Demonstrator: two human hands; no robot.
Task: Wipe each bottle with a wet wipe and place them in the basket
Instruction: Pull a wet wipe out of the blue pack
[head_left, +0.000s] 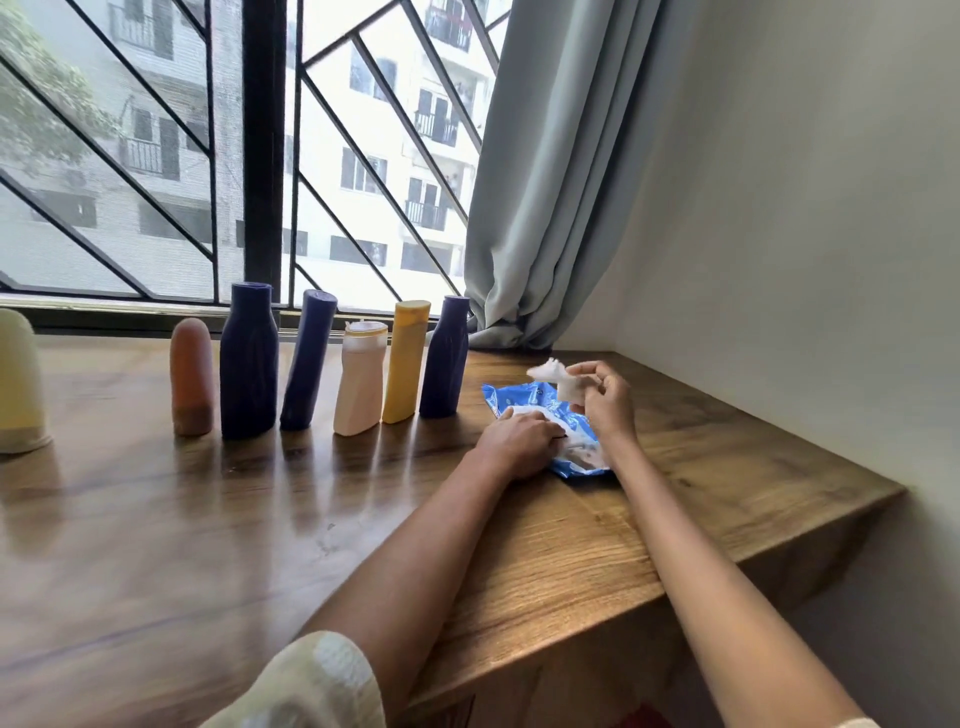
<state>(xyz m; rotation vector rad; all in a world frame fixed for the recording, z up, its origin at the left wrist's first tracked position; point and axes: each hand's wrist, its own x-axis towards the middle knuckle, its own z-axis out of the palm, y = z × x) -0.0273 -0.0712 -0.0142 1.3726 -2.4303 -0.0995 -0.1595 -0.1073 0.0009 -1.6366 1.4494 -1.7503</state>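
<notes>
**Wipe coming out of the pack, bottles lined up by the window**

I see a glossy wood-grain tabletop (218, 519) with a row of smooth plastic bottles standing upside down on their caps near the window: a pale cream rounded bottle (18, 379) at the far left edge, a small orange-brown rounded bottle (191, 376), a wide dark blue shouldered bottle (248, 361), a slim dark blue leaning tube (308, 361), a peach bottle with a clear cap on top (359, 379), a tall yellow flat bottle (406, 361) and a dark blue curved bottle (445, 358). A pale grey-green pleated curtain (545, 171) hangs behind the row's right end, clear of it.

Just right of the bottles lies a crinkled blue-and-white soft plastic wipe pack (540, 402). My left hand (519, 441) presses flat on it, fingers relaxed. My right hand (605, 400) pinches a crumpled white wet wipe (553, 376), lifted above the pack. No basket is in view.
</notes>
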